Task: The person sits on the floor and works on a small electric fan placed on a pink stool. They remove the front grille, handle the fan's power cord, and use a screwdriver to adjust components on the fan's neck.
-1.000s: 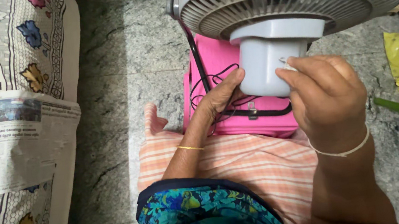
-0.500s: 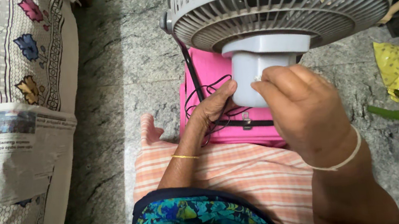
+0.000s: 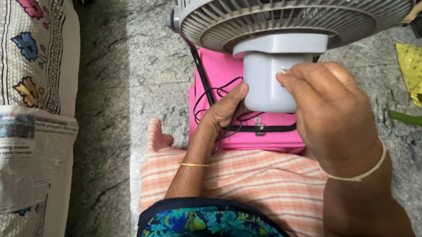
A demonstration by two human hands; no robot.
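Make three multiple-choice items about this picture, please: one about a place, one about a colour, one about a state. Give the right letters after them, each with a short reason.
1. Where does the newspaper lie?
A. on the patterned cushion at the left
B. on the pink box
C. under the fan

2. What colour is the box beneath the fan?
A. green
B. pink
C. white

3. What is the left hand doing?
A. lying flat on the floor
B. holding the newspaper
C. resting against the side of the fan's grey motor housing

Answers:
1. A, since the newspaper is spread over the flowered cushion at the left edge.
2. B, as bright pink shows under the black cord and behind the housing.
3. C, because its fingers touch the housing, while the right hand pinches at the housing's upper right.
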